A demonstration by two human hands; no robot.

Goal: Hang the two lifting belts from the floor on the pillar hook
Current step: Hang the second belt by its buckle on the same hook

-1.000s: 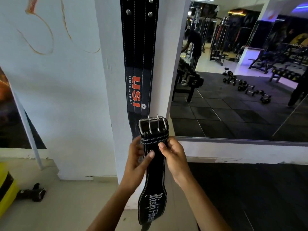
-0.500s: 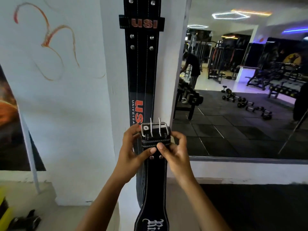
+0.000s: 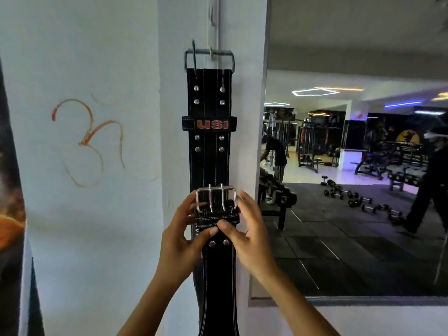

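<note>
Between both hands [image 3: 213, 229] — second belt [image 3: 219, 263] (upright)

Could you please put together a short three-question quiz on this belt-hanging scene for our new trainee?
1. True or false: the USI belt already hangs by its buckle from the pillar hook.
2. Which hands grip the second belt? A) left only B) right only C) both
3. Fill in: the second belt's buckle is ___ the hook.

Key:
1. True.
2. C: the left hand and the right hand both hold it just under the buckle.
3. Below.
</note>
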